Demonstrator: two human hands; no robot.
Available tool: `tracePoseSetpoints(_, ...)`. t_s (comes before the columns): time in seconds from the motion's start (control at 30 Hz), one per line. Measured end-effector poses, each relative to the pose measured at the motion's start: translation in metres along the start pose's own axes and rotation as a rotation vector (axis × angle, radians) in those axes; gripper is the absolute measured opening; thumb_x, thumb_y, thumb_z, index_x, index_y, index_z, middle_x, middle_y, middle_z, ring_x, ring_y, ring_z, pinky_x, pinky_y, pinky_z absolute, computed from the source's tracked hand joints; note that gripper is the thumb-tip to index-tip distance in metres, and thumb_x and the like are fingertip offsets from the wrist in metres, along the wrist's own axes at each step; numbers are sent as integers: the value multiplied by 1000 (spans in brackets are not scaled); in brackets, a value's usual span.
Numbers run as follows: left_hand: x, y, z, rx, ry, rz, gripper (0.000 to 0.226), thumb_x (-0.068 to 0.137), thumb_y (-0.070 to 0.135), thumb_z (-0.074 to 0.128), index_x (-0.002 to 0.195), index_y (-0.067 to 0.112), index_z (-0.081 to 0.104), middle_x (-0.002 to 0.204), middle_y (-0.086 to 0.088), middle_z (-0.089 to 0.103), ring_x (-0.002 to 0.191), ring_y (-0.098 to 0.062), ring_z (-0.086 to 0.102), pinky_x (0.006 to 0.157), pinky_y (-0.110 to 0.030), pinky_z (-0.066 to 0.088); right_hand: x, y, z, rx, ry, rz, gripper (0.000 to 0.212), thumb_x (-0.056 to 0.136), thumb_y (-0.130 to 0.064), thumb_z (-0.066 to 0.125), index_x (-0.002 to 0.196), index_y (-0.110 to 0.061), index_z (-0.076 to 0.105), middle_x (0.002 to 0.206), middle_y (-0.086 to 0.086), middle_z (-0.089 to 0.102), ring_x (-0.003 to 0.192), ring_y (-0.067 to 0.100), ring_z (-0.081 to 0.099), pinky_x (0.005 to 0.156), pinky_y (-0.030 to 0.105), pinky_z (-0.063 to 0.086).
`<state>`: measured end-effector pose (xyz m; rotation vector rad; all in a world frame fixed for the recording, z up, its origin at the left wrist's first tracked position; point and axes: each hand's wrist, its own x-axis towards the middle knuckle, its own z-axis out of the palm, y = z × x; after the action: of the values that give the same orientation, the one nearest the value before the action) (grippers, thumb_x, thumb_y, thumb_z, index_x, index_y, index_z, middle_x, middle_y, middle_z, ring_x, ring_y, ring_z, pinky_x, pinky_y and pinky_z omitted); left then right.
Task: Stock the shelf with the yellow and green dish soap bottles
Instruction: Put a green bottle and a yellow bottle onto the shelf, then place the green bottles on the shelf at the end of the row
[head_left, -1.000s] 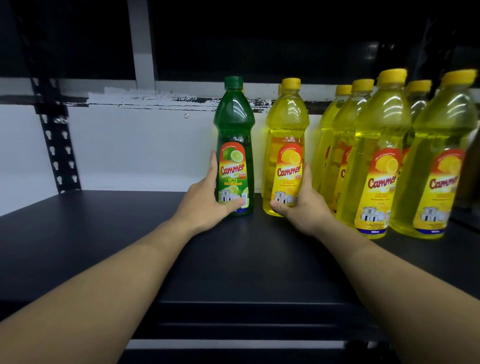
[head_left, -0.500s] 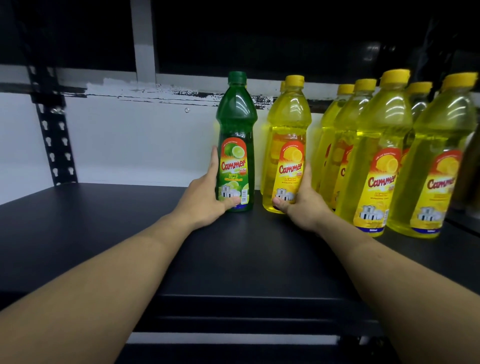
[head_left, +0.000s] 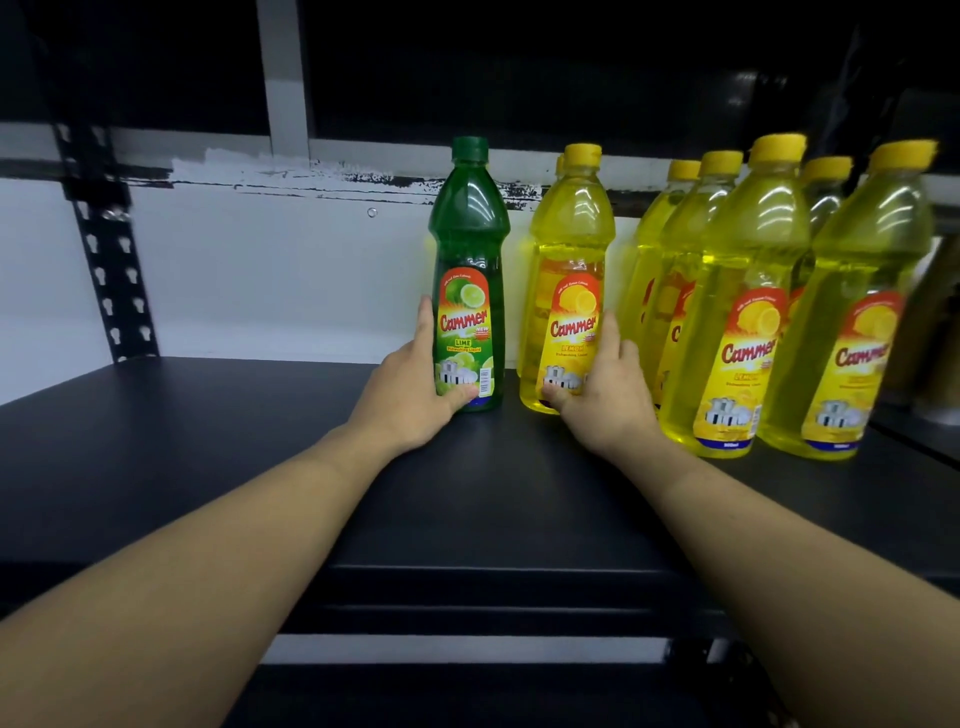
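A green lime dish soap bottle (head_left: 470, 244) stands upright on the black shelf (head_left: 218, 431), toward its back. My left hand (head_left: 410, 395) wraps the bottle's lower left side, thumb across the label's bottom. Just to its right stands a yellow lemon dish soap bottle (head_left: 571, 244), also upright. My right hand (head_left: 602, 395) grips its lower right side with the thumb under the label. Another yellow bottle is partly hidden behind it. Several more yellow bottles (head_left: 753, 291) stand in rows at the right.
A white back wall (head_left: 249, 270) closes the shelf behind the bottles. A black perforated upright post (head_left: 111, 260) stands at the left rear. The shelf's front edge (head_left: 493, 577) runs below my forearms. The shelf's left half holds no bottles.
Both bottles and hands sit slightly higher and farther back in view than a second ago. Grips look unchanged.
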<state>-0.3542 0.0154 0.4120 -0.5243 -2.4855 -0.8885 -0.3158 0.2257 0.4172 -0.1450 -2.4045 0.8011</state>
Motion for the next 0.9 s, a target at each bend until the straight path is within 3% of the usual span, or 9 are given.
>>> tracePoseSetpoints(0.1, -15, 13, -9, 126, -6, -74, 107, 86, 42, 74, 159, 20, -2, 142, -7, 54, 125, -28, 55, 95, -39, 47, -16, -10, -10, -33, 22, -33, 100, 85, -27, 75, 157, -23, 5, 144, 11, 34, 130, 32, 44, 101, 43, 44)
tracePoseSetpoints(0.2, -39, 32, -26, 223, 79, -157, 97, 87, 48, 69, 158, 17, 11, 144, -10, 51, 127, -33, 52, 95, -41, 46, -40, -20, -23, -139, -27, -65, 91, 88, -35, 71, 155, -25, 11, 147, 8, 31, 132, 31, 40, 101, 44, 45)
tracePoseSetpoints(0.3, -69, 54, -46, 298, 79, -71, 71, 88, 48, 65, 146, 19, 36, 140, -6, 55, 124, -29, 53, 95, -41, 47, -70, -32, -44, -178, -51, -85, 78, 90, -42, 66, 153, -25, 22, 149, 7, 31, 134, 29, 38, 100, 42, 45)
tracePoseSetpoints(0.43, -114, 81, -69, 432, 59, 50, 61, 87, 54, 59, 136, 20, 50, 135, -1, 58, 119, -26, 53, 96, -43, 46, -121, -48, -72, -44, -81, -175, 68, 90, -49, 62, 148, -21, 38, 143, 7, 42, 131, 29, 43, 104, 41, 42)
tracePoseSetpoints(0.7, -194, 113, -94, 504, 12, 148, 54, 87, 52, 57, 131, 21, 56, 134, 3, 58, 120, -24, 51, 97, -42, 42, -215, -61, -116, -166, -94, -341, 56, 92, -44, 59, 142, -21, 48, 138, 1, 44, 126, 23, 41, 99, 39, 45)
tracePoseSetpoints(0.9, -245, 120, -77, 518, -79, 173, 48, 88, 51, 56, 126, 23, 58, 123, 3, 61, 111, -22, 56, 93, -42, 44, -265, -42, -112, -245, -196, -331, 48, 91, -41, 59, 135, -22, 52, 129, 1, 48, 119, 25, 45, 95, 42, 46)
